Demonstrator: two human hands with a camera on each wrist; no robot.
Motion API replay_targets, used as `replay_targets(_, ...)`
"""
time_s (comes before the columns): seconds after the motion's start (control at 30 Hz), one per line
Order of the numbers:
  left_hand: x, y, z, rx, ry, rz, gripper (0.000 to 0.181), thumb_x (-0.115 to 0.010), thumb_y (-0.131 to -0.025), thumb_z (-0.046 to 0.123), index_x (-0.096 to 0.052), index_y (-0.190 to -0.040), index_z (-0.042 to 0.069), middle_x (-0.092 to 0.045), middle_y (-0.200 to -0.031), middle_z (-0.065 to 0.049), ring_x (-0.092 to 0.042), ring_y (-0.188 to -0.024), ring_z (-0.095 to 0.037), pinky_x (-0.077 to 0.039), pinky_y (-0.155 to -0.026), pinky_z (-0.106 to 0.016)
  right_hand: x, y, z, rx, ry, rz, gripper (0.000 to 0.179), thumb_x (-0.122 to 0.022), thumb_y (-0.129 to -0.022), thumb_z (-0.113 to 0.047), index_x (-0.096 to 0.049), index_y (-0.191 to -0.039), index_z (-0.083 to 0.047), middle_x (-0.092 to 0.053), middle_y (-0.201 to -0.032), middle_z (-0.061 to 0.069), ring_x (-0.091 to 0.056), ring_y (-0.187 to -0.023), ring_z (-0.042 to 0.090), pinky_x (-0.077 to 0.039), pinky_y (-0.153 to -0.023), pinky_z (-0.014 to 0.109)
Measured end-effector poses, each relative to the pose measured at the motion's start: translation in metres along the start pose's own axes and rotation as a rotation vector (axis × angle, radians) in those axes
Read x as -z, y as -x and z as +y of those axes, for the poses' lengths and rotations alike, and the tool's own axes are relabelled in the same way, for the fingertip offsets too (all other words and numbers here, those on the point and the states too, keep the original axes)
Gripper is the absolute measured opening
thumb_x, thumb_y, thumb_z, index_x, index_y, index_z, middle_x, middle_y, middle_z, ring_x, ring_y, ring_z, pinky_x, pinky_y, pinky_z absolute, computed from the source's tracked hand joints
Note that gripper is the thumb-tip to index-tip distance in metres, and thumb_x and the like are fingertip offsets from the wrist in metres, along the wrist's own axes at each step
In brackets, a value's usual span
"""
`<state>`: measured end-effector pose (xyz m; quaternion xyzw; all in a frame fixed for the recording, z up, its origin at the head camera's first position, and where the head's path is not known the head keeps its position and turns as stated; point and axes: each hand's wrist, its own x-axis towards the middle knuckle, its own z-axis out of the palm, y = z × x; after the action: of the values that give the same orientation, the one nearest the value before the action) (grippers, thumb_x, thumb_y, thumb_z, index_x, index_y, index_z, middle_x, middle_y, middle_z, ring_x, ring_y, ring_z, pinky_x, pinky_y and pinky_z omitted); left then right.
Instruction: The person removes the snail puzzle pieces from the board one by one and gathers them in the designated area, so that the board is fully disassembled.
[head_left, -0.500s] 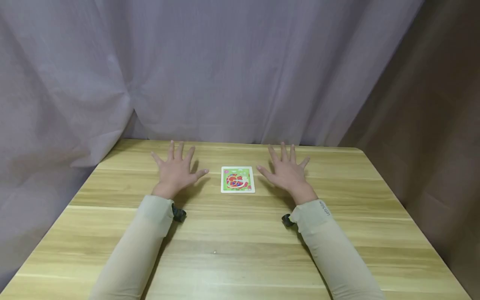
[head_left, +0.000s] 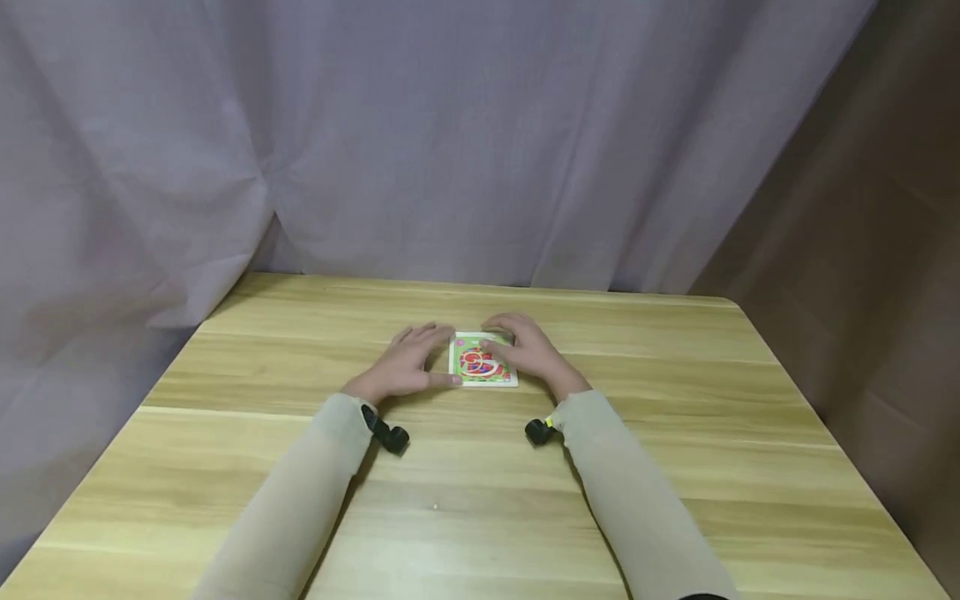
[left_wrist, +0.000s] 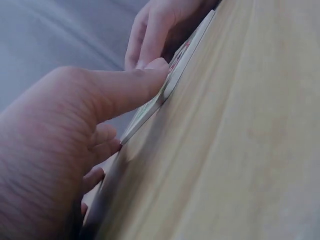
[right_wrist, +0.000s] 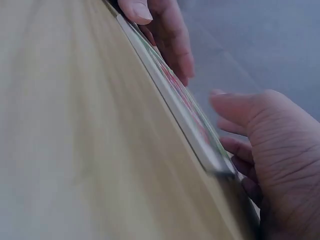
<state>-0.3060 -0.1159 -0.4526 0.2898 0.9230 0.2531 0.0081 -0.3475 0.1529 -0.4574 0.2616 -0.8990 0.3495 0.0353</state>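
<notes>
A thin square picture board point(head_left: 474, 368) lies flat on the table, white-bordered, with a red snail-like figure on green. At its left side is my left hand point(head_left: 405, 364), the thumb extended at the near-left corner and the fingers reaching along the left edge. My right hand point(head_left: 531, 348) is at the right side, its thumb over the picture and its fingers by the far right corner. In the right wrist view that thumb stands raised above the board point(right_wrist: 172, 97). The left wrist view has the left thumb point(left_wrist: 127, 87) over the board's near edge, neither hand gripping it.
The wood-grain table point(head_left: 480, 500) extends around the board. Behind it hangs a grey curtain point(head_left: 420, 150), with a darker brown curtain point(head_left: 862, 250) at the right. Black wrist cameras are strapped at both cuffs point(head_left: 348, 421).
Both hands have moved inward from either side, from spread fingers apart from the board to its left and right edges. The board looks about where it was.
</notes>
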Motion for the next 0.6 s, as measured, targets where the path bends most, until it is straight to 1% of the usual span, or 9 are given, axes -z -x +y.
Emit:
replay_targets(0.1,-0.003,0.004,0.004,0.007,-0.004,0.009,0.094,-0.071,-0.083,0.063,-0.037,-0.156,0.014,-0.035,-0.161,-0.009,-0.019,-0.151,-0.032,-0.005,-0.122,-0.058,-0.007,-0.005,-0.005,0.067,0.007,-0.038,0.038,-0.074,-0.091,-0.036,-0.069,-0.122,-0.015,-0.063,-0.133,0.004,-0.048,-0.129,0.026,-0.032,-0.113,0.054)
replay_targets(0.23,-0.007,0.007,0.007,0.009,-0.028,0.011,0.095,-0.069,-0.083,0.067,-0.038,-0.156,0.015,-0.034,-0.161,-0.008,-0.021,-0.151,-0.032,-0.008,-0.122,-0.058,-0.013,-0.008,-0.011,0.123,-0.037,-0.070,0.025,-0.071,-0.095,-0.030,-0.072,-0.115,-0.014,-0.067,-0.124,0.001,-0.053,-0.123,0.025,-0.036,-0.111,0.053)
replay_targets(0.33,-0.009,0.006,0.009,0.008,-0.050,0.002,0.095,-0.066,-0.083,0.069,-0.037,-0.157,0.016,-0.033,-0.162,-0.006,-0.021,-0.150,-0.032,-0.009,-0.122,-0.058,-0.014,-0.007,-0.013,0.129,-0.087,-0.059,0.018,-0.067,-0.098,-0.021,-0.074,-0.110,-0.011,-0.069,-0.118,0.002,-0.056,-0.118,0.024,-0.040,-0.108,0.051)
replay_targets(0.43,-0.010,0.006,0.010,0.010,-0.064,-0.004,0.094,-0.065,-0.084,0.069,-0.037,-0.157,0.016,-0.033,-0.162,-0.006,-0.021,-0.150,-0.032,-0.010,-0.121,-0.059,-0.015,-0.006,-0.012,0.135,-0.113,-0.047,0.017,-0.064,-0.099,-0.016,-0.076,-0.109,-0.009,-0.070,-0.115,0.002,-0.057,-0.115,0.023,-0.042,-0.105,0.049)
replay_targets(0.53,-0.012,0.007,0.011,0.023,-0.066,-0.015,0.094,-0.065,-0.084,0.069,-0.037,-0.157,0.016,-0.032,-0.162,-0.005,-0.021,-0.151,-0.032,-0.011,-0.121,-0.059,-0.017,-0.005,-0.010,0.142,-0.119,-0.047,0.016,-0.064,-0.100,-0.017,-0.077,-0.106,-0.010,-0.070,-0.116,0.003,-0.058,-0.116,0.024,-0.043,-0.105,0.049)
replay_targets(0.6,-0.013,0.008,0.011,0.033,-0.061,-0.027,0.094,-0.064,-0.084,0.070,-0.037,-0.157,0.017,-0.032,-0.163,-0.004,-0.020,-0.151,-0.032,-0.010,-0.121,-0.058,-0.019,-0.004,-0.010,0.131,-0.121,-0.053,0.016,-0.065,-0.100,-0.019,-0.077,-0.104,-0.011,-0.070,-0.118,0.004,-0.057,-0.117,0.025,-0.042,-0.106,0.050)
